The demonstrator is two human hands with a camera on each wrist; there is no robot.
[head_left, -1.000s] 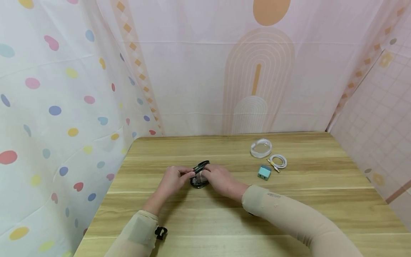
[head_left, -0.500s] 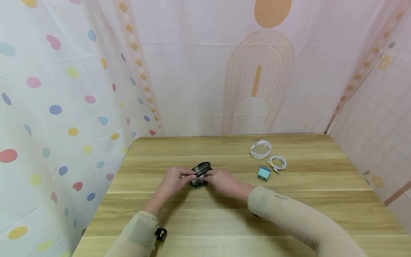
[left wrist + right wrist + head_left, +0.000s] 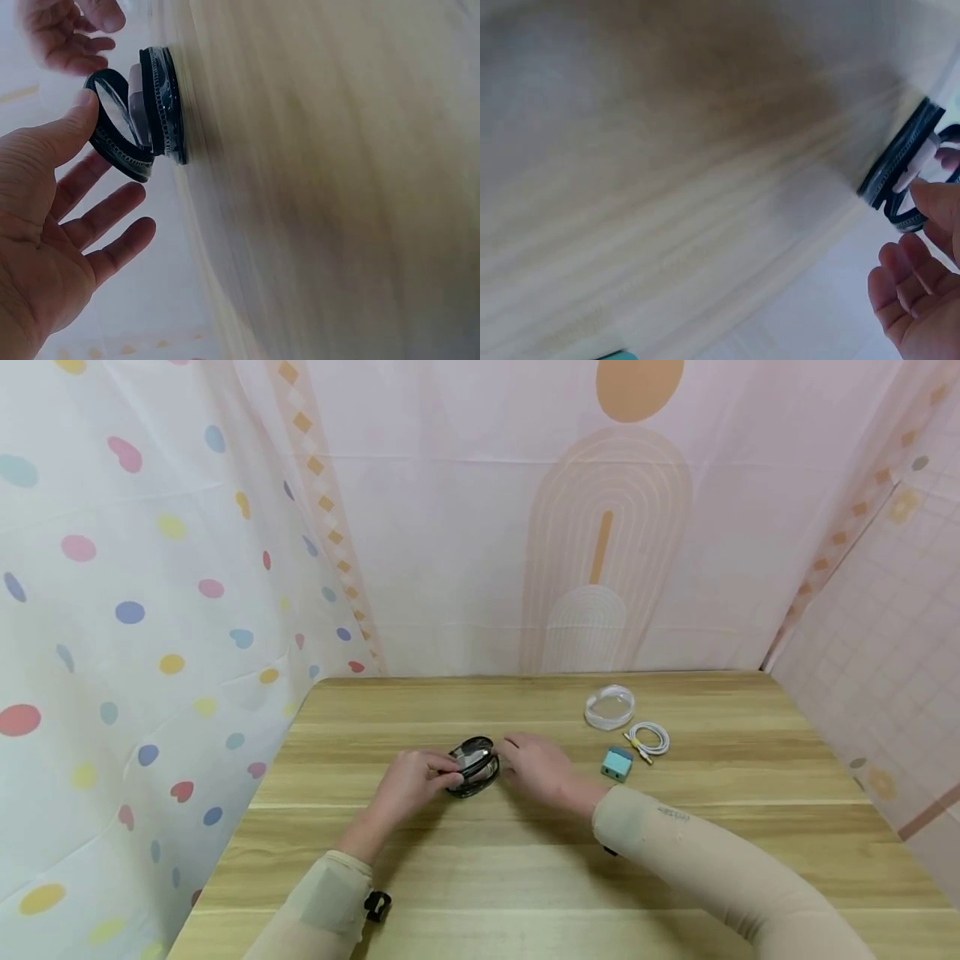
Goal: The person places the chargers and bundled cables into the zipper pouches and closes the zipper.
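Note:
A small round zip case [image 3: 482,772] with clear panels and black trim rests on the table, its lid tilted up from its base. My left hand [image 3: 408,783] pinches the rim of the lid between thumb and index finger, the other fingers spread, as the left wrist view shows. Inside the case lies a greyish item [image 3: 136,109], mostly hidden. My right hand [image 3: 538,768] is just right of the case, its fingers loosely bent and its thumb apart from them. The right wrist view shows that hand [image 3: 922,289] close by the opening; whether it touches the rim is unclear.
To the right on the wooden table [image 3: 480,877] sit a teal charger plug [image 3: 617,765], a coiled white cable [image 3: 651,739] with a yellow tie, and a clear round case with a white rim [image 3: 609,707]. Patterned curtains [image 3: 435,568] hang beyond the table's back and sides.
My right hand has drawn off to the right from the case, where its fingers were gripping the edge. The lid stands open wider, still pinched by my left hand.

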